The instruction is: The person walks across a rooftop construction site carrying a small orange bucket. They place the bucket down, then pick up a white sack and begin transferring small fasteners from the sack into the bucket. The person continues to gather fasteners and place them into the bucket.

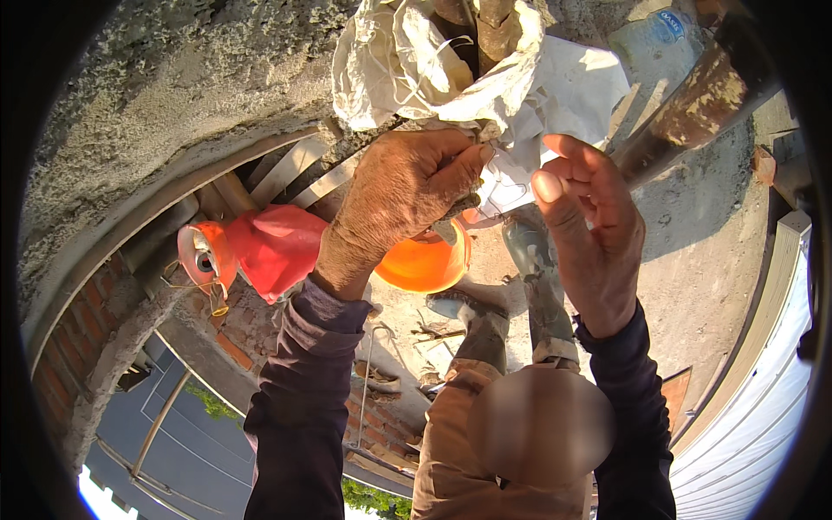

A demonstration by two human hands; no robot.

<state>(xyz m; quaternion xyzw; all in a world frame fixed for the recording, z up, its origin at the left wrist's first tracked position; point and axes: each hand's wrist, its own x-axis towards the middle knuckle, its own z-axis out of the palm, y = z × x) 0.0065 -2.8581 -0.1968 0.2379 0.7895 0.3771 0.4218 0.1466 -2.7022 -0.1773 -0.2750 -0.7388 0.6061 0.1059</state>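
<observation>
Thin dark strand [511, 185], located between the two hands and directly beside the fingertips of the left hand [390, 195]. Expected handling: very light, with negligible load on the fingers. The loose curves suggest a pliable material with some spring, though whether it is wire or thread cannot be determined. It is likely to kink or tangle rather than shatter, and a gauge this fine could slip from dry, dusty fingertips. Recommended hold: a thumb-and-forefinger pinch close to an end, leaving the loops free; a full fist would probably crush them together.

Grip, left: narrow, thumb pressed toward the forefinger, apparently retaining the strand. Grip, right: the right hand [598, 238] is raised with fingers part-curled and a gap between thumb and forefinger; whether it holds any of the strand cannot be told.

Appearance: hair-fine, dark, bent into irregular loops, legible chiefly against the bright white sheet [582, 85] behind it. Its ends are not distinguishable. A crumpled off-white sack [381, 74] stands just beyond the hands; an orange rounded object [429, 264] shows below the left one.
</observation>
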